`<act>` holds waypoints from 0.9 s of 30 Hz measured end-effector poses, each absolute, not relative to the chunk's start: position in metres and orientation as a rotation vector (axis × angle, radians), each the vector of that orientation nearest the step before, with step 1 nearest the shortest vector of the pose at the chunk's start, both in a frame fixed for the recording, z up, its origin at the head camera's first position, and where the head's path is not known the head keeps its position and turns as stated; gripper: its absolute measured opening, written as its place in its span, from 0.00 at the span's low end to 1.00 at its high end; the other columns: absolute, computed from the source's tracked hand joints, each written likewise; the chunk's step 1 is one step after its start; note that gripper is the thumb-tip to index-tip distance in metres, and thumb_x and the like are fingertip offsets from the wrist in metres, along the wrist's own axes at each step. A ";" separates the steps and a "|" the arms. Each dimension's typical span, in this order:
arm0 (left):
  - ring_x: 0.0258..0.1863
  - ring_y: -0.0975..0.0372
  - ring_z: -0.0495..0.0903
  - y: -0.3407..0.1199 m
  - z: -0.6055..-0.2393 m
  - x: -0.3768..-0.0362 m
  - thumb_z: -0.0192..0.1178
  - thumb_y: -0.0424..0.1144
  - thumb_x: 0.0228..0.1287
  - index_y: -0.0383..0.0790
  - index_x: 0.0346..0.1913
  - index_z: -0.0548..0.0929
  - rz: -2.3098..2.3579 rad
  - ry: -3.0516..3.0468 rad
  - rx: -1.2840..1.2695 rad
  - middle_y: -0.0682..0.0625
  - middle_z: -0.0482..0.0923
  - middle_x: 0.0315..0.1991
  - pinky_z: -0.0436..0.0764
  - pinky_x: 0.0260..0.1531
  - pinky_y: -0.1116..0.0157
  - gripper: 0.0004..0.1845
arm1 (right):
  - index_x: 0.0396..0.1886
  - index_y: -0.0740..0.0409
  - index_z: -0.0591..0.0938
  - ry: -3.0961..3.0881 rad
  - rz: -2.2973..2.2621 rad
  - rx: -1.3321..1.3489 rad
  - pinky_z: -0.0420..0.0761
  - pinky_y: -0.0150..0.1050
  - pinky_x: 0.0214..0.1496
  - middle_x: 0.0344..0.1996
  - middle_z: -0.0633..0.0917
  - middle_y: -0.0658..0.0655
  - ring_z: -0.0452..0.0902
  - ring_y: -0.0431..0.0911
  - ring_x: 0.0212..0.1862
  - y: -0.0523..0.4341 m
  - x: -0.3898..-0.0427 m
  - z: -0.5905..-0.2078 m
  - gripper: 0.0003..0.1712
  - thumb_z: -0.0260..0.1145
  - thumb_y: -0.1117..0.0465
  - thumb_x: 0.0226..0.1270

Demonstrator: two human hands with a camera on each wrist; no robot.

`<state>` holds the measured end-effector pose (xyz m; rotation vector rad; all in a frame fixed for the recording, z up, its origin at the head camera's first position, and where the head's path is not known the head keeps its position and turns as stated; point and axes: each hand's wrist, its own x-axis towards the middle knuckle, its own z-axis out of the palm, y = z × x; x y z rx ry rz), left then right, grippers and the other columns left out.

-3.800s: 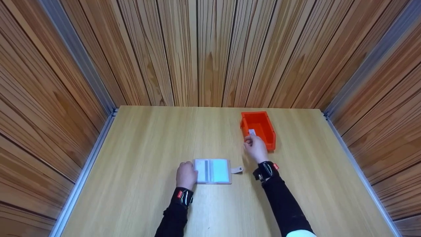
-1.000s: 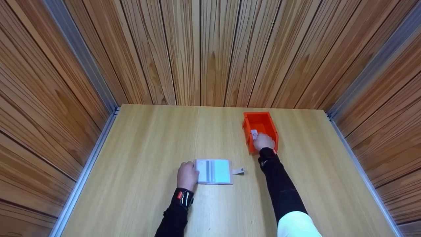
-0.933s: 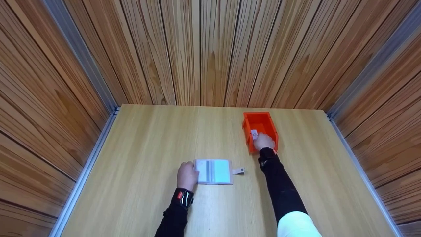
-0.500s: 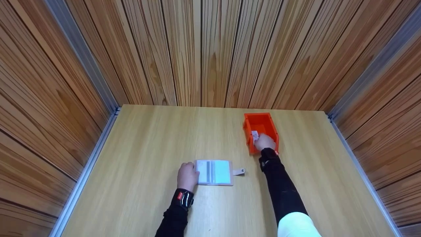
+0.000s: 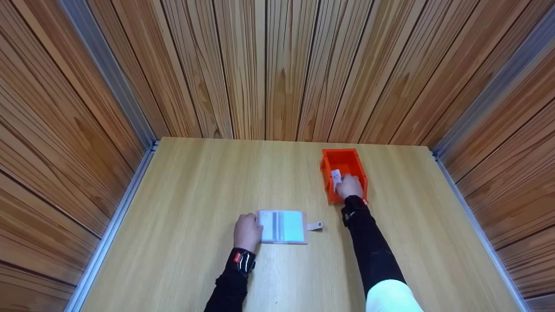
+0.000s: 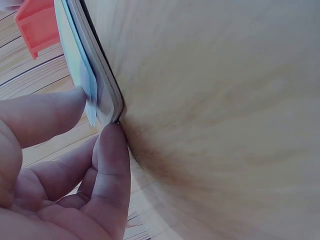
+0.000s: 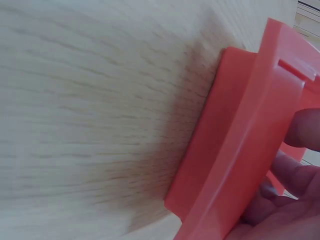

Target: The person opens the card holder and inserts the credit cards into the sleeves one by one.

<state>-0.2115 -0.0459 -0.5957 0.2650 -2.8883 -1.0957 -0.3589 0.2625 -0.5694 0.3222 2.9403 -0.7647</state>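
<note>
A small card holder (image 5: 291, 226) lies open on the table, its clear sleeves showing and a snap strap (image 5: 315, 225) sticking out to the right. My left hand (image 5: 247, 232) pinches its left edge; in the left wrist view the thumb (image 6: 50, 115) presses the sleeves while fingertips meet the cover's corner. My right hand (image 5: 349, 187) reaches into an orange bin (image 5: 359, 170) at the back right. Beside its fingers is a small white card (image 5: 336, 175) with a print on it. In the right wrist view the bin's wall hides part of the curled fingers, so their contact with the card is unclear.
The wooden table (image 5: 217, 182) meets a plank wall (image 5: 277, 86) at the back. Side walls with metal corner rails (image 5: 117, 212) enclose it left and right. The bin stands close to the rear edge.
Since the earliest frame my right hand has gone from the bin's left rim down inside it. Over the last half second the card has shifted slightly upward beside it. My left hand stays put.
</note>
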 end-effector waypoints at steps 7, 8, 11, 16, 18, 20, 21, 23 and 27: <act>0.32 0.51 0.78 -0.047 -0.597 -0.211 0.68 0.28 0.55 0.28 0.36 0.82 -1.090 -2.854 0.238 0.42 0.76 0.30 0.77 0.35 0.53 0.08 | 0.54 0.72 0.78 3.034 -0.892 0.263 0.73 0.54 0.55 0.44 0.80 0.72 0.75 0.64 0.48 0.262 -0.361 -0.573 0.20 0.60 0.66 0.64; 0.32 0.50 0.78 -0.047 -0.597 -0.211 0.68 0.28 0.54 0.28 0.35 0.82 -1.089 -2.850 0.236 0.42 0.76 0.30 0.77 0.35 0.53 0.08 | 0.53 0.72 0.78 3.051 -0.905 0.251 0.74 0.55 0.54 0.43 0.80 0.72 0.76 0.64 0.48 0.262 -0.361 -0.574 0.19 0.60 0.66 0.63; 0.30 0.50 0.77 -0.047 -0.598 -0.210 0.69 0.28 0.52 0.29 0.32 0.81 -1.084 -2.832 0.223 0.42 0.75 0.28 0.76 0.34 0.53 0.07 | 0.51 0.73 0.78 3.071 -0.926 0.233 0.75 0.55 0.51 0.41 0.82 0.72 0.78 0.65 0.46 0.262 -0.360 -0.575 0.19 0.61 0.67 0.62; 0.29 0.50 0.76 -0.047 -0.599 -0.210 0.69 0.28 0.52 0.31 0.29 0.79 -1.075 -2.823 0.216 0.43 0.74 0.27 0.75 0.32 0.53 0.07 | 0.47 0.71 0.79 3.045 -0.945 0.294 0.75 0.54 0.49 0.40 0.83 0.71 0.78 0.63 0.44 0.260 -0.359 -0.572 0.14 0.60 0.68 0.64; 0.29 0.51 0.76 -0.047 -0.598 -0.210 0.69 0.28 0.52 0.31 0.29 0.79 -1.079 -2.827 0.222 0.43 0.74 0.27 0.75 0.32 0.53 0.07 | 0.45 0.70 0.80 3.042 -0.947 0.329 0.75 0.53 0.48 0.39 0.83 0.69 0.79 0.62 0.43 0.260 -0.358 -0.571 0.12 0.60 0.68 0.65; 0.29 0.51 0.76 -0.047 -0.598 -0.211 0.69 0.28 0.53 0.31 0.30 0.80 -1.087 -2.835 0.233 0.44 0.74 0.27 0.75 0.33 0.53 0.07 | 0.43 0.69 0.80 3.037 -0.944 0.363 0.75 0.52 0.46 0.38 0.83 0.68 0.78 0.61 0.42 0.259 -0.358 -0.570 0.10 0.60 0.68 0.66; 0.29 0.52 0.75 -0.047 -0.598 -0.211 0.69 0.28 0.53 0.31 0.30 0.80 -1.092 -2.839 0.238 0.44 0.74 0.27 0.75 0.33 0.54 0.07 | 0.43 0.68 0.80 3.033 -0.941 0.376 0.75 0.52 0.46 0.37 0.83 0.68 0.78 0.61 0.41 0.259 -0.358 -0.569 0.09 0.59 0.68 0.66; 0.29 0.52 0.75 -0.047 -0.598 -0.212 0.69 0.28 0.54 0.30 0.31 0.80 -1.100 -2.850 0.249 0.44 0.74 0.28 0.75 0.33 0.54 0.07 | 0.43 0.68 0.80 3.021 -0.936 0.396 0.75 0.51 0.45 0.37 0.83 0.67 0.78 0.60 0.41 0.259 -0.358 -0.567 0.09 0.59 0.67 0.68; 0.30 0.53 0.76 -0.047 -0.599 -0.212 0.68 0.29 0.55 0.29 0.34 0.81 -1.112 -2.867 0.260 0.44 0.74 0.29 0.76 0.34 0.55 0.07 | 0.44 0.67 0.78 2.990 -0.926 0.421 0.75 0.50 0.45 0.37 0.81 0.66 0.76 0.58 0.40 0.258 -0.358 -0.563 0.09 0.57 0.66 0.71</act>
